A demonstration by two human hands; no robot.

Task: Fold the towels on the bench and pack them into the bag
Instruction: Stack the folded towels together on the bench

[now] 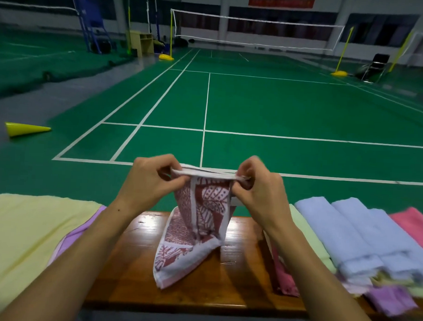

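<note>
Pinching patterned terry towel [198, 223] taut

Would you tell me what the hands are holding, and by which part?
Both hands, left hand and right hand, pinch the red-and-white patterned towel by its top edge.

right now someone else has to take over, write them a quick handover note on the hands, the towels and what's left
Left hand and right hand each pinch a top corner of the red patterned towel, held up over the wooden bench with its lower end resting on the wood.
To the left lies a yellow towel over a purple one.
To the right lies a pile of blue towels with pink, green and purple ones.
The bag is not in view.
Left: finish this fold, fold whatever is still loose, pack them all.
</note>
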